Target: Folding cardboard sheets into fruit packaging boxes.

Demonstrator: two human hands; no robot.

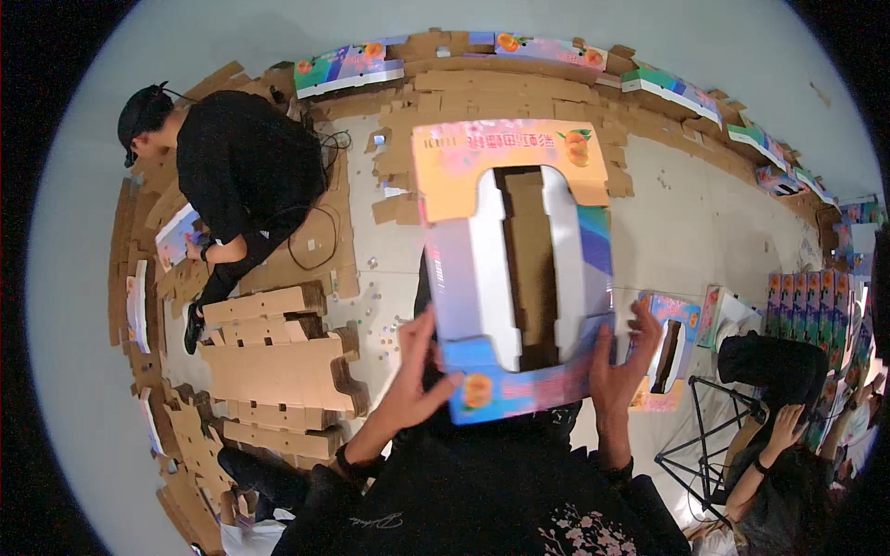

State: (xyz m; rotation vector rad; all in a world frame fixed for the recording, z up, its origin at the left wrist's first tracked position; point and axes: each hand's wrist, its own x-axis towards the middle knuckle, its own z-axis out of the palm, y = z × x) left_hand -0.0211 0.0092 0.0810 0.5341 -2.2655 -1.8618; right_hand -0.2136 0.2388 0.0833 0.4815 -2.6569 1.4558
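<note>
Between my hands is a colourful fruit carton (456, 296), orange at the far end, purple along the left and blue at the near end, with fruit pictures on it. Its long top cut-out has white flaps on both sides and shows brown cardboard inside. My left hand (414, 380) grips the near left corner, thumb on the top face. At the near right edge my right hand (623, 371) holds the side, some fingers raised off it. The undersides of both grips are hidden.
Brown cardboard stacks (278, 375) lie at left, near a crouching person in black (246, 171) handling another carton (178, 237). A similar carton (686, 357) rests right, beside a black folding frame (709, 440) and a seated person (788, 473). Cartons (552, 51) line the far wall.
</note>
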